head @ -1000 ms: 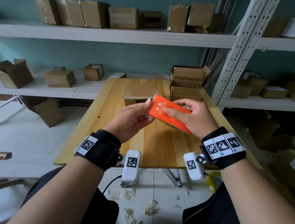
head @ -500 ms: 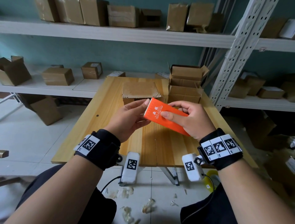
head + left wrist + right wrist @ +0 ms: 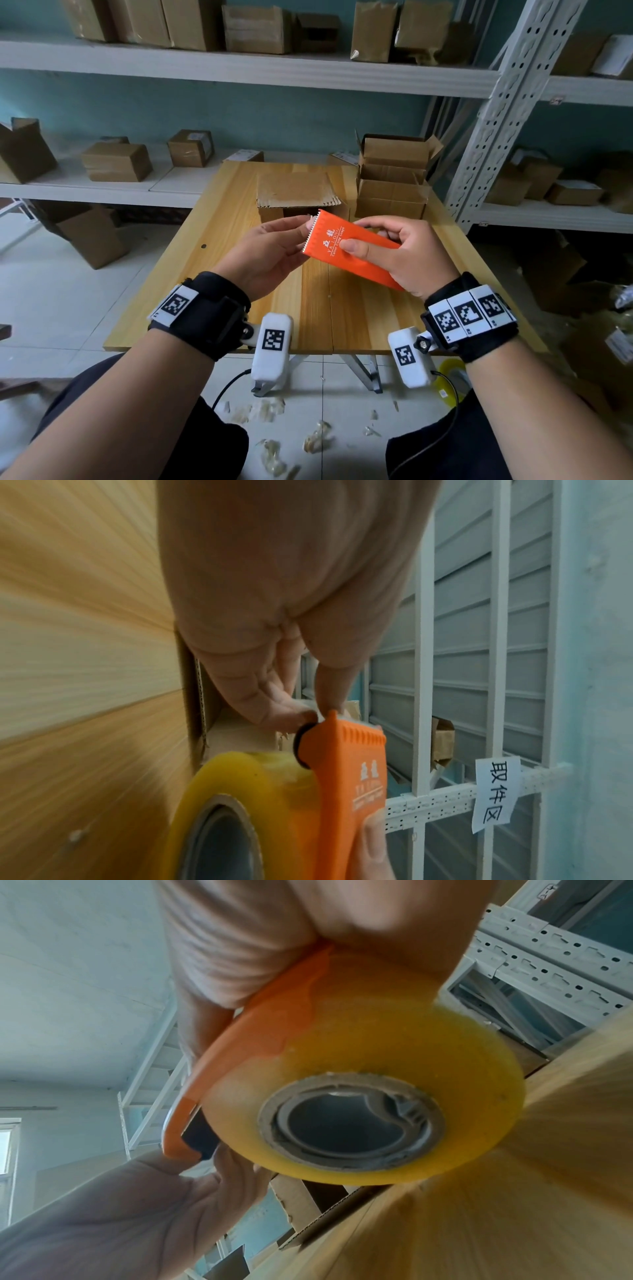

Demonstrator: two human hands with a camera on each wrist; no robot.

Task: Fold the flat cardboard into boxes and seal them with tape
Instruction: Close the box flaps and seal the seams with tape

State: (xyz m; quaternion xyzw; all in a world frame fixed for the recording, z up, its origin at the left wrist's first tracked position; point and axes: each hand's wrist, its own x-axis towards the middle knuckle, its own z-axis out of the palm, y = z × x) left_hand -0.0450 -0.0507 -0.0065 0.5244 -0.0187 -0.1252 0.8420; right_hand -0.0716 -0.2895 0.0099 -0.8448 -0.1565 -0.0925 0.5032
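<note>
Tape dispenser (image 3: 352, 251), orange with a yellowish roll (image 3: 404, 1074) inside, hangs above the table (image 3: 191, 274) middle. The right hand (image 3: 404, 253) wraps its body, thumb on top; the left hand (image 3: 263, 253) pinches at the toothed end at 10 o'clock. A cardboard box (image 3: 298, 192) sits at 12, stacked open boxes (image 3: 394, 178) at 1.

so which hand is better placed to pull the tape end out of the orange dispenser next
Left. The left hand already pinches at the toothed end of the tape dispenser, while the right hand grips its body.
</note>
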